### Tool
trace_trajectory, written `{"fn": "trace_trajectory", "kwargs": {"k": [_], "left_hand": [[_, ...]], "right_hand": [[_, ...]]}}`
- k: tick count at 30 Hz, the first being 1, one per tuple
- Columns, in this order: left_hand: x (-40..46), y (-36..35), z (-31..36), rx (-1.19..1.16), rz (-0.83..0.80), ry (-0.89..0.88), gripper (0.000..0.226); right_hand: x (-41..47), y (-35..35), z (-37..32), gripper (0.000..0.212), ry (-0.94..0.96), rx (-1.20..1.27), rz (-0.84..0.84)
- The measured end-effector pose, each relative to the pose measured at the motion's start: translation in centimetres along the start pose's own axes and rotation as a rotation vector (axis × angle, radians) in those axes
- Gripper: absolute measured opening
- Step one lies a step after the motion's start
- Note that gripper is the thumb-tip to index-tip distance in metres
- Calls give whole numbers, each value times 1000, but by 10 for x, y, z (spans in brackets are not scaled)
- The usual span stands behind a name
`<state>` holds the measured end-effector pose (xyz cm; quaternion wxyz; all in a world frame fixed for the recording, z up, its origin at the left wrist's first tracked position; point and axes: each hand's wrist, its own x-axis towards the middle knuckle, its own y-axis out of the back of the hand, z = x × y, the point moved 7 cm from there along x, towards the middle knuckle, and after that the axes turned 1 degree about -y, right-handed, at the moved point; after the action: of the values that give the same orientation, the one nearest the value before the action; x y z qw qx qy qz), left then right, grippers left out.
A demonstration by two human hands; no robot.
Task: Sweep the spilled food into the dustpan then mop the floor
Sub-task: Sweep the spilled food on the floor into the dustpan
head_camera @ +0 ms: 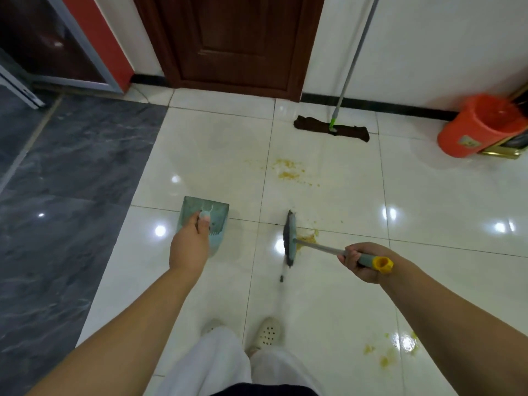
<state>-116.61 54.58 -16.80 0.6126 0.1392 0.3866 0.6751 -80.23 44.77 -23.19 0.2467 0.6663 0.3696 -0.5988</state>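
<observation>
Two hands are busy: the left hand (pixel 190 247) holds the dustpan (pixel 204 221) by its handle, and the right hand (pixel 360 261) grips the broom (pixel 290 238). Yellow spilled food (pixel 307 239) lies just right of the brush, so the pan sits across on the other side. More crumbs (pixel 288 168) lie farther ahead, near the mop (pixel 331 128) and orange bucket (pixel 480 125).

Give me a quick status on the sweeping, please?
Left hand grips dustpan; right hand grips broom. Yellow spilled food in patches on the tiles, unswept. Mop parked by the wall; nothing blocking.
</observation>
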Motion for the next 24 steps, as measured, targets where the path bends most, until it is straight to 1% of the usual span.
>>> {"fn": "trace_trajectory", "kwargs": {"k": [6,12,18,21,24], "left_hand": [[23,-10,18,10,-30,-46,50],[75,-9,37,-2,-88,-77,49],[152,3,45,11,-153,-106,50],[191,4,54,-1,-189,-122,52],[220,0,62,6,-240,-135,48]], "right_hand": [[-9,-26,8,16,-46,55,-98],[-10,-95,-3,16,-59,145,-173],[32,-173,-31,9,-36,235,-151],[49,-201,-57,11,-1,301,-151],[57,-211,-70,17,-20,454,-175]]}}
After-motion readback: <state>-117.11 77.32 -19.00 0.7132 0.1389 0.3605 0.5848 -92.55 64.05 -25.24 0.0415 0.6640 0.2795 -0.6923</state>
